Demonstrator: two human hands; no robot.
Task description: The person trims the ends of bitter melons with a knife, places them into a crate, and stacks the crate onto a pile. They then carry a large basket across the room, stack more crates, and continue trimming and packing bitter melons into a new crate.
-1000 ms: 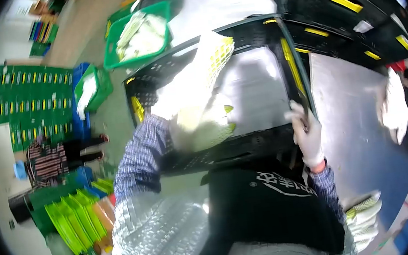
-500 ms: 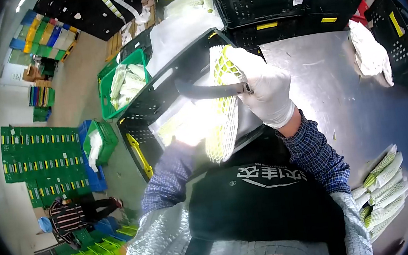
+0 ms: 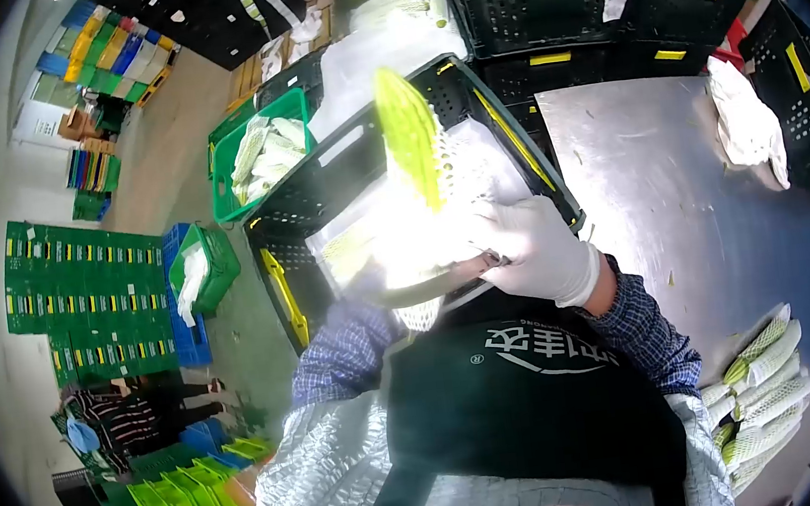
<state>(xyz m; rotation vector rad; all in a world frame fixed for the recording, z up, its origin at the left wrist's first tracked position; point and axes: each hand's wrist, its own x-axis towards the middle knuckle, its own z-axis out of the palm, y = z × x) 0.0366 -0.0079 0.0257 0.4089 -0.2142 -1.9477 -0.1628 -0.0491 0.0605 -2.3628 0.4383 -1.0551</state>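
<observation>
A pale green bitter melon (image 3: 407, 138) stands upright over the dark crate, its upper part bare and a white foam net sleeve (image 3: 448, 173) bunched along its right side. My left hand (image 3: 408, 238), washed out by glare, is closed around its lower part. In its white glove, my right hand (image 3: 540, 253) grips a knife with a curved blade (image 3: 429, 287), which points left below the melon. The fingers of that hand are also at the net. Beneath both hands is the black crate (image 3: 308, 189), lined with white sheet and holding more pale produce.
A metal table (image 3: 634, 157) extends to the right, with several netted melons (image 3: 766, 392) at its near edge and a white cloth or bag (image 3: 745, 124) farther back. Black crates (image 3: 552, 11) stand behind. A green crate (image 3: 260, 160) is at left; a person (image 3: 129, 419) is beyond.
The net has come down off the melon's upper part, leaving it bare. My right hand has moved down with the knife, from beside the melon's top to its lower end.
</observation>
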